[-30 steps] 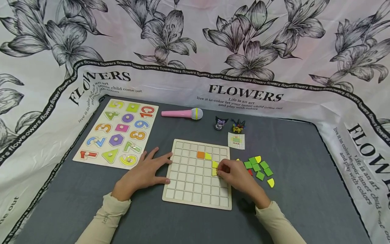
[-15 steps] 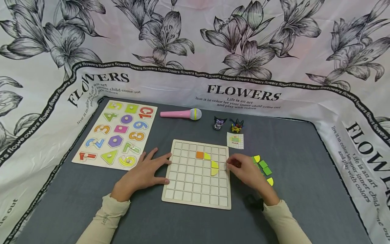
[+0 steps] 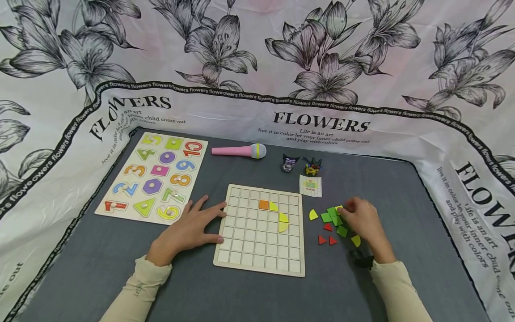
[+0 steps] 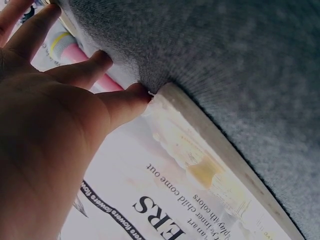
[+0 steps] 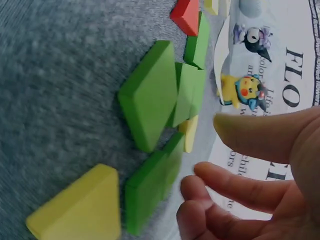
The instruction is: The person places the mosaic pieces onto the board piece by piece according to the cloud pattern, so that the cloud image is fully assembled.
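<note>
A wooden grid board (image 3: 248,247) lies mid-table, bearing an orange square (image 3: 263,205) and several yellow pieces, among them a rounded one (image 3: 283,227). Spread fingers of my left hand (image 3: 187,231) touch its left edge. To the right of the board, my right hand (image 3: 365,222) is over a pile of green tiles (image 3: 326,218), its fingertips by a yellow piece (image 3: 339,207) at the pile's far side. In the right wrist view, thumb and forefinger stand apart with nothing between them, near that yellow piece (image 5: 188,134).
Red triangles (image 3: 322,240) and yellow quarter-round pieces (image 3: 313,215) lie around the green tiles. Behind stand a pattern card (image 3: 310,185), two small figurines (image 3: 312,166) and a pink toy microphone (image 3: 237,150). A number puzzle board (image 3: 138,183) lies at the left.
My right hand has left the yellow rounded piece on the grid and moved right to the loose tiles, uncovering red triangles. The left hand stays at the board's edge.
</note>
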`<state>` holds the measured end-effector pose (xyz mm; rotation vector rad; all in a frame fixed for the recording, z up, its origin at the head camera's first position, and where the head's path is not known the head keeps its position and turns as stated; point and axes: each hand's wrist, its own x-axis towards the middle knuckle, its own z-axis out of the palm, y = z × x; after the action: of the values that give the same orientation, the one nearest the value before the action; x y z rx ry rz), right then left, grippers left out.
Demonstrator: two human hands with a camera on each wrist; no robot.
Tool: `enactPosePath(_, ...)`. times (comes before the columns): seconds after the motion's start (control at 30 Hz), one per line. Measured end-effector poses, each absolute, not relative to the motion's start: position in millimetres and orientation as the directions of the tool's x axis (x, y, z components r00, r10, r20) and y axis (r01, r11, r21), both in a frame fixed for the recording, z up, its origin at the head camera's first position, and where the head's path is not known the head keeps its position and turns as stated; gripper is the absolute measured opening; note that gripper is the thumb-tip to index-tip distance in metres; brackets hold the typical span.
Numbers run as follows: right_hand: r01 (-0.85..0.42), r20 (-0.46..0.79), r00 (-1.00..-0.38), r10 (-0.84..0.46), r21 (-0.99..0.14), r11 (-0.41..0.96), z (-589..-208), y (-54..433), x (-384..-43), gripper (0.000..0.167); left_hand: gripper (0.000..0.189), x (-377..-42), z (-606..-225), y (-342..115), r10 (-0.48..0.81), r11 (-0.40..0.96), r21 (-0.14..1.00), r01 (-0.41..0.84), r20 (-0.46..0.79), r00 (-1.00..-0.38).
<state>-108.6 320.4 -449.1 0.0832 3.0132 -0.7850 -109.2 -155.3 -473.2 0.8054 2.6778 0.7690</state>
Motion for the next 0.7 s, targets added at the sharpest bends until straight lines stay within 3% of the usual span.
enactPosePath(0.43,0.077,-0.051,-0.997,0.06,-0.504,0.86,-459,319,-117,0.022,0.075,-110,-475,-157,0.571,0.709,0.547,0.445,-0.073,-0.818)
enactPosePath(0.7,0.039,0.044,-0.996,0.073,-0.527,0.849,-455,309,-119,0.013,0.081,-111,-475,-157,0.573,0.702,0.556,0.444,-0.072,-0.816)
